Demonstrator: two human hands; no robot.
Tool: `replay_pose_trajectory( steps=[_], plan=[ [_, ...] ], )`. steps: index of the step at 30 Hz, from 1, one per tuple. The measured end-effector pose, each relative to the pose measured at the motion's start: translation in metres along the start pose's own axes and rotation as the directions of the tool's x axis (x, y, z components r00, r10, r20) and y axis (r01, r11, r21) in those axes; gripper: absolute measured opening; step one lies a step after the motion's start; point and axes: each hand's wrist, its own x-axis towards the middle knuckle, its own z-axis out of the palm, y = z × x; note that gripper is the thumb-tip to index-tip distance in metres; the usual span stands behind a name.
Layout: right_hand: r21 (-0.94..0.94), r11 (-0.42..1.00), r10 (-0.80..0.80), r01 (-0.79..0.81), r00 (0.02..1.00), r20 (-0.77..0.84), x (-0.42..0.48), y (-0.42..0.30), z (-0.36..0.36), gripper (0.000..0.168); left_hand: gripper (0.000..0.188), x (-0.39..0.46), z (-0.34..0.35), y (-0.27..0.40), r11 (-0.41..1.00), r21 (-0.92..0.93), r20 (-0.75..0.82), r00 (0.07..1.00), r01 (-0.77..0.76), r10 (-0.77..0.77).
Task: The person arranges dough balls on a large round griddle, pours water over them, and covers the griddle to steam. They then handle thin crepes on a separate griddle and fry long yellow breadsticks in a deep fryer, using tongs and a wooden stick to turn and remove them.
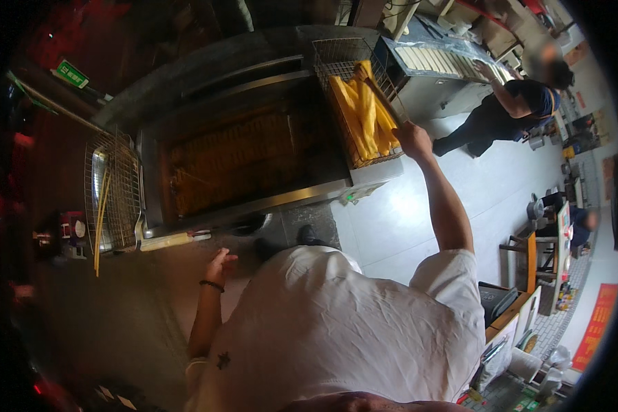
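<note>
My right hand grips the end of a long brown tool, tongs or thick chopsticks; I cannot tell which. Its far end lies over golden fried dough sticks standing in a wire basket at the fryer's right end. My left hand hangs low beside my body, fingers loosely bent and apart, with nothing seen in it. Just ahead of it lies a pale handle at the fryer's left corner. Dark oil fills the wide metal fryer before me.
Left of the fryer, a wire rack holds long thin chopsticks. At upper right, a co-worker reaches over a counter with rows of pale dough strips. Another person sits at a table. A wooden chair stands at right.
</note>
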Motion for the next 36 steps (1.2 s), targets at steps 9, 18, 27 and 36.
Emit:
replay_pose_trajectory(
  steps=[9,18,27,36],
  plan=[
    [0.15,0.969,-0.11,0.197,0.886,-0.451,-0.05,-0.085,-0.063,0.035,0.029,-0.008,-0.07,-0.051,0.868,0.339,-0.306,0.915,0.364,-0.264],
    [0.078,0.976,-0.204,0.204,0.979,-0.011,-0.053,-0.215,0.08,0.044,0.027,0.014,-0.1,-0.109,0.907,0.097,-0.296,0.882,0.409,-0.366],
    [-0.039,0.991,0.131,-0.128,0.856,0.5,-0.043,-0.264,0.244,0.046,0.036,-0.009,-0.137,-0.15,0.939,0.084,-0.312,0.904,0.334,-0.293],
    [-0.058,0.988,-0.104,0.143,0.893,0.439,-0.043,-0.244,0.138,0.042,0.027,-0.011,-0.151,-0.184,0.437,0.89,-0.098,0.991,0.126,-0.086]
  ],
)
